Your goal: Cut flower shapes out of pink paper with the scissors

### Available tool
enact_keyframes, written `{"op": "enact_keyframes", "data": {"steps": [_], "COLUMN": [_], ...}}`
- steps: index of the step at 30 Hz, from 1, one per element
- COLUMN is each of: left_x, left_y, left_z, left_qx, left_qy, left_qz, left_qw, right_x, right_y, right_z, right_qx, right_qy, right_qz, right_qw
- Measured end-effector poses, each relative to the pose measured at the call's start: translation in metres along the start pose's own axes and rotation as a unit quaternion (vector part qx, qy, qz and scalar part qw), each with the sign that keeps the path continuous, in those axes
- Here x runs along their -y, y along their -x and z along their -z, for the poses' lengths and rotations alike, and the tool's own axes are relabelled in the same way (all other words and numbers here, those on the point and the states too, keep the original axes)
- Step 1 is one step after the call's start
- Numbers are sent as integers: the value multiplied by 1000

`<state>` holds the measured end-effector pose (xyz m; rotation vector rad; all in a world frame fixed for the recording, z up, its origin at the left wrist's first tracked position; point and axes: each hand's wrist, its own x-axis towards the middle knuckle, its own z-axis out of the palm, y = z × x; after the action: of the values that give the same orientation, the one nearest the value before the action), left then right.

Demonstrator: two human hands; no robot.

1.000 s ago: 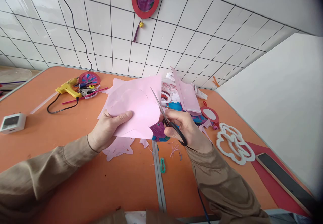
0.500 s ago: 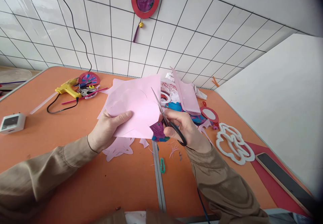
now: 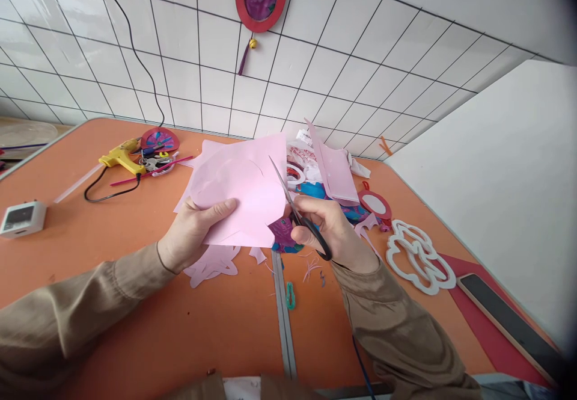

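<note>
cutting seems the step in hand: the right hand [image 3: 331, 231] grips black-handled scissors [image 3: 296, 214], their blades at the right edge of a pink sheet [image 3: 247, 201], which the left hand [image 3: 192, 230] pinches, thumb on top, above the table [image 3: 216, 334]. the next snip likely calls for a steady sheet. it looks smooth, with a thin arc and a notched lower right edge.
</note>
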<state>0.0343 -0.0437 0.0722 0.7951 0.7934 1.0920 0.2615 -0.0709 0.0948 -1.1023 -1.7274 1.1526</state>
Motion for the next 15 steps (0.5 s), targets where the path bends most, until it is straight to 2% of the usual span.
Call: {"op": "enact_keyframes", "data": {"steps": [5, 11, 15], "left_x": [-1, -1, -2], "left_y": [0, -1, 0], "left_z": [0, 2, 1], "left_qx": [0, 16, 12], "left_qy": [-10, -20, -4], "left_qz": [-4, -12, -1], "left_qw": [1000, 1000, 1000], "right_x": [0, 0, 3], "right_y": [1, 1, 1], "right_z": [1, 6, 9], "right_qx": [-3, -13, 7], "right_qy": [9, 65, 58], "right_qz": [-6, 4, 6], "right_qw": [1000, 998, 998]}}
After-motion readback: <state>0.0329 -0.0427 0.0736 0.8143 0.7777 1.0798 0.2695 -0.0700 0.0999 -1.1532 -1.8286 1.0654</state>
